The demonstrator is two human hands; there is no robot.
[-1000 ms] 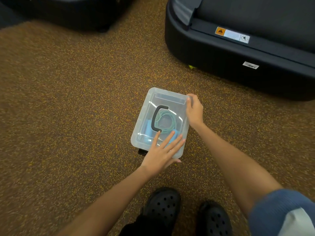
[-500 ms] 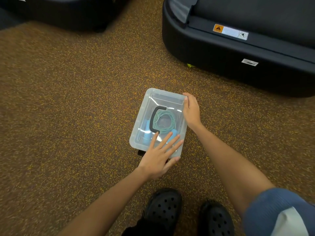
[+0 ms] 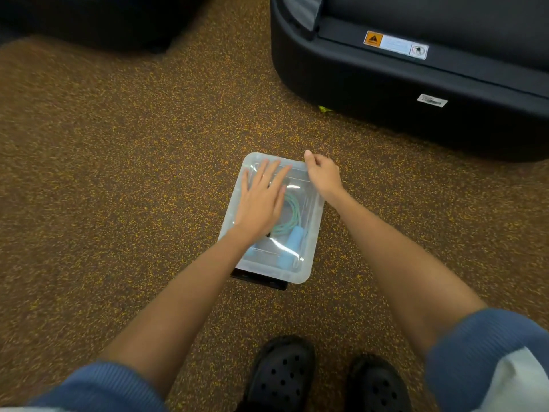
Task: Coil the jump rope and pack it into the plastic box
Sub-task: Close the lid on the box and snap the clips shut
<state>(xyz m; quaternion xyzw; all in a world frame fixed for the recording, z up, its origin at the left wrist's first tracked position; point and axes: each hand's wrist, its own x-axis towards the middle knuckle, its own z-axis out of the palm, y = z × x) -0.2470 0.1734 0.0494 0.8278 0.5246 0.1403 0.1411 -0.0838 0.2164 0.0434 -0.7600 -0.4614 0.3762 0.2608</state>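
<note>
Fingers of my left hand (image 3: 260, 203) lie spread flat on the lid (image 3: 300, 263); my right hand (image 3: 322, 173) curls loosely at the box (image 3: 316, 221) far corner, gripping nothing I can see. Rope (image 3: 292, 215) sits coiled inside.

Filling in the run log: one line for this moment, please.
stage: closing lid | left hand: flat on lid | right hand: at far corner | jump rope: coiled inside plastic box

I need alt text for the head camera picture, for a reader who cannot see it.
A person's left hand lies flat on the lid of a clear plastic box on speckled brown carpet, while the right hand touches its far corner. Through the lid shows a coiled green jump rope with blue handles.
</note>
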